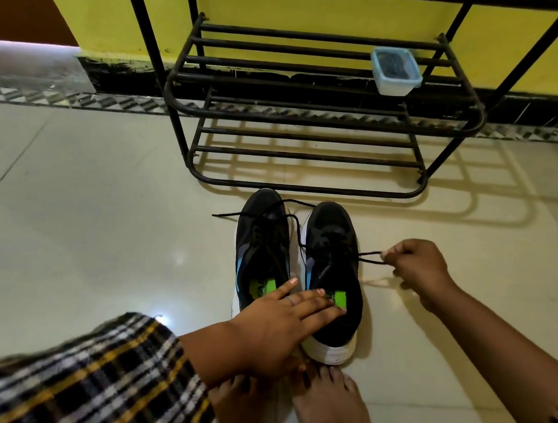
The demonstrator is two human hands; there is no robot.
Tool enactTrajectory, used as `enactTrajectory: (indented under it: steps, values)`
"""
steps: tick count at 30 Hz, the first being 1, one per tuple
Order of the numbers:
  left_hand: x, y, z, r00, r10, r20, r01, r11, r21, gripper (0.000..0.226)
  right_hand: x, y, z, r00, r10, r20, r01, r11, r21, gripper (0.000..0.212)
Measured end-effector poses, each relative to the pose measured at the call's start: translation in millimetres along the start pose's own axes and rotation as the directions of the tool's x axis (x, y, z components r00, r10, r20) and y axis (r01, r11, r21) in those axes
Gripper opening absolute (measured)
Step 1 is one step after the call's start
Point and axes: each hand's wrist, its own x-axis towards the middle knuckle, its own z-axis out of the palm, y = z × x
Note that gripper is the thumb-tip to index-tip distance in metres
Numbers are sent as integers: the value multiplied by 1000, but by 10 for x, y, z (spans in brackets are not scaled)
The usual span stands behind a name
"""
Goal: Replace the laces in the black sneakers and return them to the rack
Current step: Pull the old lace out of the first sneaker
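Two black sneakers with white soles and green insoles stand side by side on the floor, toes toward the rack: the left sneaker (262, 244) and the right sneaker (332, 265). My left hand (280, 318) rests flat across their heel openings, fingers straight. My right hand (418, 267) pinches a black lace (367, 257) pulled taut out of the right sneaker. The left sneaker's lace ends (232, 214) trail loose over its toe and onto the floor.
A black metal shoe rack (312, 139) stands against the yellow wall just beyond the sneakers. A small clear plastic box (395, 71) with dark contents sits on its middle shelf. My bare feet (326, 405) are right behind the sneakers on the glossy tiled floor.
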Motion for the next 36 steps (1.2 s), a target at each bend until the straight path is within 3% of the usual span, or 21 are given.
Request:
enactTrajectory:
  steps: [2, 4, 6, 9, 12, 15, 17, 22, 27, 29, 31, 33, 36]
  values:
    - [-1, 2, 1, 1000, 3, -1, -3, 1000, 6, 85, -58, -12, 45, 985, 124, 122, -132, 989, 61, 6]
    - [-3, 2, 3, 1000, 0, -2, 0, 1000, 13, 86, -94, -38, 123, 998, -48, 40, 52, 993, -107, 8]
    - [-5, 8, 2, 1000, 3, -2, -3, 1000, 17, 86, -179, -111, 196, 955, -296, -24, 283, 932, -225, 20]
    - [-11, 3, 5, 1000, 10, -4, -10, 1000, 19, 85, -284, -221, 274, 865, -500, 41, 488, 820, -299, 24]
    - [-14, -1, 4, 1000, 17, -11, -17, 1000, 9, 86, -385, -264, 352, 790, -580, 197, 587, 624, -515, 40]
    - [-15, -2, 10, 1000, 17, -8, -17, 1000, 16, 86, -449, -228, 413, 789, -549, 277, 590, 549, -592, 64]
    - [-14, 1, 13, 1000, 18, -15, -18, 1000, 12, 86, -431, -175, 441, 801, -516, 303, 594, 625, -507, 66]
    - [-25, 2, 14, 1000, 19, -23, -19, 1000, 18, 85, -330, -248, 311, 828, -549, 112, 558, 790, -254, 16]
    - [-24, -4, 9, 1000, 13, -13, -13, 1000, 13, 85, -178, -286, 195, 960, -280, -17, 279, 960, -20, 14]
    - [-25, -7, 19, 1000, 11, -10, -11, 1000, 16, 86, -196, -231, 241, 954, -299, -33, 297, 953, -66, 11]
    - [-21, -11, 26, 1000, 16, -20, -15, 1000, 21, 86, -276, -197, 301, 908, -418, -28, 407, 897, -174, 14]
    - [-19, -13, 26, 1000, 19, -21, -19, 1000, 18, 86, -331, -191, 351, 845, -531, 72, 529, 805, -269, 25]
    - [-14, -4, 20, 1000, 15, -15, -15, 1000, 10, 87, -347, -160, 411, 750, -583, 313, 649, 554, -522, 33]
